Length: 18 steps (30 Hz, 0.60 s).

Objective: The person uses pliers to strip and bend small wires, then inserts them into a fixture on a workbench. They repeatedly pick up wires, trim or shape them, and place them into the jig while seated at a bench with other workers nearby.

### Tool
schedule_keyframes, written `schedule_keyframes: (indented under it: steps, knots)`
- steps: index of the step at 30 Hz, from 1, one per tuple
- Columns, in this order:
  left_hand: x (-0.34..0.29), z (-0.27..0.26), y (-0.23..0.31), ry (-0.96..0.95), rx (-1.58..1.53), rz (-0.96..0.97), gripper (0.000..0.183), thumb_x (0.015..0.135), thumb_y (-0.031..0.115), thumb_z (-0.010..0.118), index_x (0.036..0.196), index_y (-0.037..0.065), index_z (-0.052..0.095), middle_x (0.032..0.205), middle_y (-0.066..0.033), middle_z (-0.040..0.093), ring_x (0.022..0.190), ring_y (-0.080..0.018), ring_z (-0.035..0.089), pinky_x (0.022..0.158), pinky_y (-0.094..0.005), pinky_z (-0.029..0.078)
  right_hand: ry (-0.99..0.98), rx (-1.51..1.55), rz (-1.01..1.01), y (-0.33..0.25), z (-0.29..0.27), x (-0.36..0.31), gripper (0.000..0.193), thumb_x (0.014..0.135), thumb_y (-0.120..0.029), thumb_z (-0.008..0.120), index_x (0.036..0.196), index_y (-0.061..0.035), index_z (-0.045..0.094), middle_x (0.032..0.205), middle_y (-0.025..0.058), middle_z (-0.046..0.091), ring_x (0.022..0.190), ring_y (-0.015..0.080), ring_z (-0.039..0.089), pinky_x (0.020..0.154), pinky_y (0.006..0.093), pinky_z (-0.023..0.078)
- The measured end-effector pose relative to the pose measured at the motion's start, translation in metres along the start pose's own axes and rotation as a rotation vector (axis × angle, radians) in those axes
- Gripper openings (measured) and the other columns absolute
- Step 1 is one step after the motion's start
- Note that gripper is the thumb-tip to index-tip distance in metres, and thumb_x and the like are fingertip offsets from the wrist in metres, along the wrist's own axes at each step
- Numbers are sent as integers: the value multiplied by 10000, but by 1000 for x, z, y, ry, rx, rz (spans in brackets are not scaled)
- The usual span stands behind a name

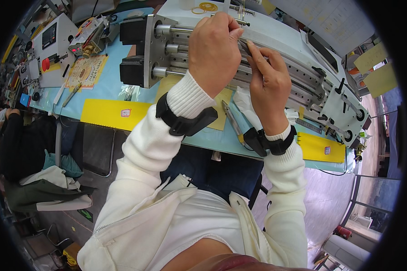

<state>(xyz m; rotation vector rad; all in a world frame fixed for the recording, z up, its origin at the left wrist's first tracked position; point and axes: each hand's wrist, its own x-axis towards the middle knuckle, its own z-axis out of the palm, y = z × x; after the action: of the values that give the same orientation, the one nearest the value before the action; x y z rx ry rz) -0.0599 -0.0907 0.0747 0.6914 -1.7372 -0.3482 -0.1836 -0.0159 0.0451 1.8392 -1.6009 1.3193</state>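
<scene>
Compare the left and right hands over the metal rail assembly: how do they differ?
The left hand sits higher in the picture; the right hand is lower. The left hand is curled, its back hiding most fingers, while the right hand has its index finger stretched toward the left's fingertips. Both are over the metal rail assembly, come from cream cuffs and have black wrist straps. Any small piece they grip is unclear.

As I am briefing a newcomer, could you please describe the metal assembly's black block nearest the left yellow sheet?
Along the blue-covered table lies a long metal rail assembly. Its left end has a silver plate with black blocks outside it. The wanted block sits nearest the left yellow sheet; the rest sit farther back.
</scene>
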Motion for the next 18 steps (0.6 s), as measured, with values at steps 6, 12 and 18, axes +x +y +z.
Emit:
schedule_keyframes:
  steps: [6,12,18]
  knots:
    - [0,0,0,-1,5,7,115,855,43,675,826,6,570,775,-133,624,793,-349,575,714,-458,448,3,-3,-8,1,1,-1,418,789,45,702,1172,-122,724,975,65,668,868,249,650,694,334,529]
    - [0,0,0,5,-2,11,116,853,40,674,826,7,566,775,-131,624,795,-351,574,712,-459,448,5,-7,-11,2,2,-2,443,775,62,687,1176,-122,722,983,70,670,888,257,652,714,341,531]
    - [-1,1,-1,14,-9,20,118,851,35,674,832,5,562,775,-132,622,796,-353,572,711,-461,447,4,-3,-13,2,3,-4,490,753,85,671,1193,-125,718,994,77,672,912,264,654,738,343,535]
